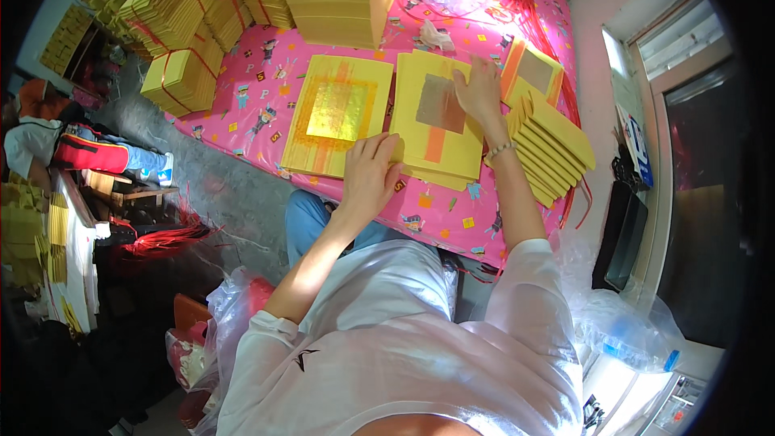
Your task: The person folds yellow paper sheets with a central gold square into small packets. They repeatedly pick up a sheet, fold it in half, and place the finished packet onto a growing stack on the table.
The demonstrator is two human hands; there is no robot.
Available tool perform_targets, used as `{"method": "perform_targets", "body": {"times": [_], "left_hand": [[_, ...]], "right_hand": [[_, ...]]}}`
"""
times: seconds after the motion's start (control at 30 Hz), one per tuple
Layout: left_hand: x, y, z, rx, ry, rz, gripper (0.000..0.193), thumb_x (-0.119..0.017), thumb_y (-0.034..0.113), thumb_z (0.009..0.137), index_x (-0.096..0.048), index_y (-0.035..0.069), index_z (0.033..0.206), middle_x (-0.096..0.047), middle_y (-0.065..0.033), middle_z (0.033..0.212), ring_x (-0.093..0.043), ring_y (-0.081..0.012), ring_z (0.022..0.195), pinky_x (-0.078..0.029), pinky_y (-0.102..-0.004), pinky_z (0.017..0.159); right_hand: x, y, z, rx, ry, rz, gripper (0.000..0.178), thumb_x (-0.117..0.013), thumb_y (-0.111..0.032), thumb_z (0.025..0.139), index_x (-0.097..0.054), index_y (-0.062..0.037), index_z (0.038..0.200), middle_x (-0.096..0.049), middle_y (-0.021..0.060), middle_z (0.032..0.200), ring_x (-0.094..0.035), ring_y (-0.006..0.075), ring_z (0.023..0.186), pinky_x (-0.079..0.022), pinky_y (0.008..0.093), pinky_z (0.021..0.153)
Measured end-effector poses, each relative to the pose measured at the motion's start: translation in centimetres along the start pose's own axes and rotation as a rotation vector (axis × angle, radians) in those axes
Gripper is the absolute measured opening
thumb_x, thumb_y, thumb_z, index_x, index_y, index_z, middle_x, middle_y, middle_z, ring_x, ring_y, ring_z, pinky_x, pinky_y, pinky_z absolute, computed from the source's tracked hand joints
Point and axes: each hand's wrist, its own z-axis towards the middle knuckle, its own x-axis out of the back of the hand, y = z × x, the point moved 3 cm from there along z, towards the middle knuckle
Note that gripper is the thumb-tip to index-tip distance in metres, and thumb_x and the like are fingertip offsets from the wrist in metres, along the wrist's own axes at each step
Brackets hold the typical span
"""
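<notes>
Fingers of the left hand (pixel 370 171) lie flat and loosely spread on the near edge of a stack of yellow paper sheets (pixel 436 125), with the thumb toward the neighbouring pile; they press rather than pinch. The right hand (pixel 479 90) rests palm down on the far right part of the same stack, fingers curled a little over the dull brown square printed at its middle, and I cannot tell whether they grip a sheet. A pale bead bracelet (pixel 500 148) circles that wrist.

That stack sits on the pink patterned cloth (pixel 258 105) covering the table, just right of centre. Its sheets are thin, matte and rectangular, with edges slightly fanned, and an orange strip runs below the brown square. Just beside it on the left lies a second stack (pixel 337 113) whose top sheet carries a shiny gold foil square over orange bands. To the right, folded yellow sheets (pixel 550 145) overlap like stepped tiles. Thick bundles tied with red string (pixel 182 40) stand at the far left of the table. Crinkled clear plastic bags (pixel 622 323) lie by the person's right side.
</notes>
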Motion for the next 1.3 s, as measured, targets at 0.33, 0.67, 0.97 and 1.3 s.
{"method": "perform_targets", "body": {"times": [0.33, 0.67, 0.97, 1.3], "left_hand": [[0.0, -0.3, -0.4, 0.037, 0.025, -0.08, 0.044, -0.07, 0.009, 0.076, -0.056, 0.005, 0.117, -0.06, -0.009, 0.111, -0.049, -0.0303, 0.104, -0.038, -0.0413, 0.089], [-0.2, -0.6, -0.5, 0.012, 0.074, -0.101, 0.041, -0.07, 0.01, 0.075, -0.057, 0.007, 0.114, -0.06, -0.0086, 0.113, -0.049, -0.0304, 0.104, -0.038, -0.0423, 0.09], [-0.1, -0.4, -0.5, 0.01, 0.086, -0.099, 0.04, -0.069, 0.007, 0.075, -0.056, 0.007, 0.113, -0.059, -0.0078, 0.112, -0.049, -0.0295, 0.103, -0.038, -0.042, 0.09], [-0.5, -0.9, -0.7, 0.006, 0.105, -0.104, 0.04, -0.071, 0.01, 0.073, -0.058, 0.009, 0.111, -0.06, -0.0044, 0.111, -0.051, -0.0274, 0.1, -0.038, -0.0412, 0.087]], "right_hand": [[-4.0, 3.3, 2.1, -0.1, -0.099, 0.047, 0.051, -0.057, -0.036, 0.087, -0.051, 0.0013, 0.121, -0.049, 0.0293, 0.119, -0.046, 0.0436, 0.116, -0.041, 0.0495, 0.095], [-3.8, 2.6, 1.9, 0.09, -0.058, -0.019, 0.042, -0.057, -0.036, 0.087, -0.058, -0.0067, 0.118, -0.049, 0.0212, 0.123, -0.047, 0.0393, 0.116, -0.038, 0.0521, 0.097], [-4.9, 1.6, 3.0, 0.028, -0.187, -0.05, 0.041, -0.054, -0.04, 0.089, -0.059, -0.0131, 0.119, -0.056, 0.0154, 0.118, -0.051, 0.0361, 0.114, -0.036, 0.0562, 0.095], [-4.6, 0.1, 2.1, 0.096, -0.168, -0.061, 0.039, -0.05, -0.038, 0.092, -0.057, -0.0112, 0.119, -0.056, 0.016, 0.118, -0.049, 0.0356, 0.115, -0.033, 0.0579, 0.096]]}}
